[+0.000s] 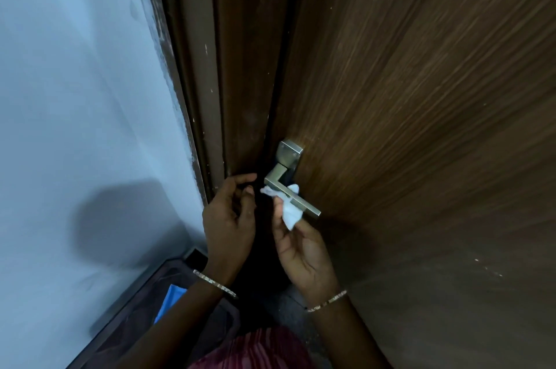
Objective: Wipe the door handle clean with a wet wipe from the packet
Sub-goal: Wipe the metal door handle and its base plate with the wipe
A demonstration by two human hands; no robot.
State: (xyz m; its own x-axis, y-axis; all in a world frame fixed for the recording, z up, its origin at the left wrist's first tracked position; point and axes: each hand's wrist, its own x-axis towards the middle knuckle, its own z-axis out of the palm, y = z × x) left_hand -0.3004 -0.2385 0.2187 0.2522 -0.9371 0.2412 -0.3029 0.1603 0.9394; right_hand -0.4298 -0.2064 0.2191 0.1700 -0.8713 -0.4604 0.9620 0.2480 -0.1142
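The brown wood-grain door (421,98) fills the whole right half, running off the top, right and bottom edges. From seven to eleven o'clock stands a pale blue wall (75,98) with a soft shadow on it. Between them runs the dark door frame (204,83), scuffed with small pale flecks. The gap where door meets frame is too dark to see into.

At seven o'clock lies a dark, shallow container (135,308), cut off by the bottom edge. A blue thing (170,302) lies in it, half hidden by the left forearm, and I cannot tell what it is. At six o'clock a strip of reddish striped cloth (261,347) shows.

Just below the middle, the left hand (230,218) hangs beside the frame at nine o'clock from the handle, fingers loosely bent and holding nothing. The right hand (304,251), at five o'clock from it, pinches the wet wipe (290,213) between thumb and fingers; its fingertips are hidden behind the cloth.

The metal door handle (305,205) sits on a square plate, its lever pointing toward four o'clock. The wipe is wrapped over the lever near the bend, with white showing on both sides of the bar.

Each wrist wears a thin bangle, left (215,283) and right (328,299).
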